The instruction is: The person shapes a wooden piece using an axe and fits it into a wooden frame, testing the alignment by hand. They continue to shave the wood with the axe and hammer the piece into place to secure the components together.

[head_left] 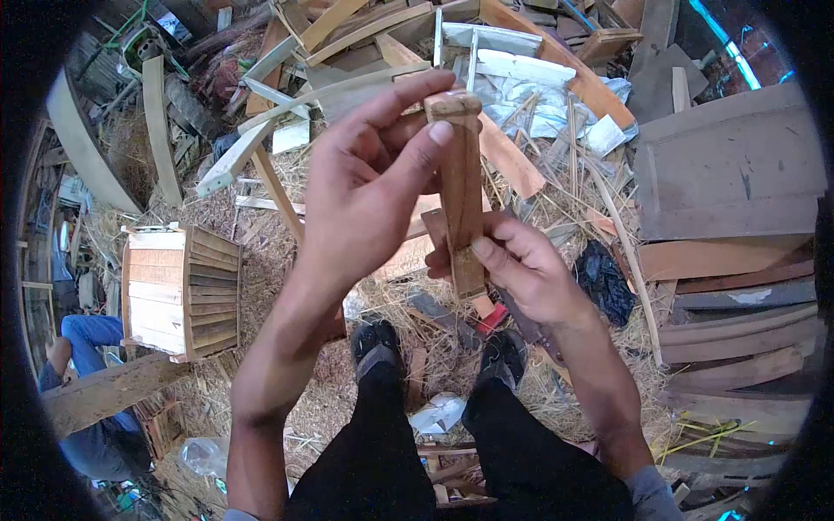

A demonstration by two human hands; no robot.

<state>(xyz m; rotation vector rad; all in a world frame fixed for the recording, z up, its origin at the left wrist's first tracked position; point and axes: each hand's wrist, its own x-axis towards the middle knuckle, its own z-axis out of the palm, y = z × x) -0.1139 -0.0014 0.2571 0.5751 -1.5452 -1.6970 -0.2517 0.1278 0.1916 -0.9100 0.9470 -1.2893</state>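
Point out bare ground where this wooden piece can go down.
Strawy ground between the slatted crate and your shoes is free; the grey panel at right lies bare. Crowded: the timber pile ahead and the stacked boards at lower right.

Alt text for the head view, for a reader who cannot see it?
Two hands hold an upright wooden slat: the left hand pinches its top end, the right hand grips its lower part. Straw, scrap boards and a louvred shutter lie below.
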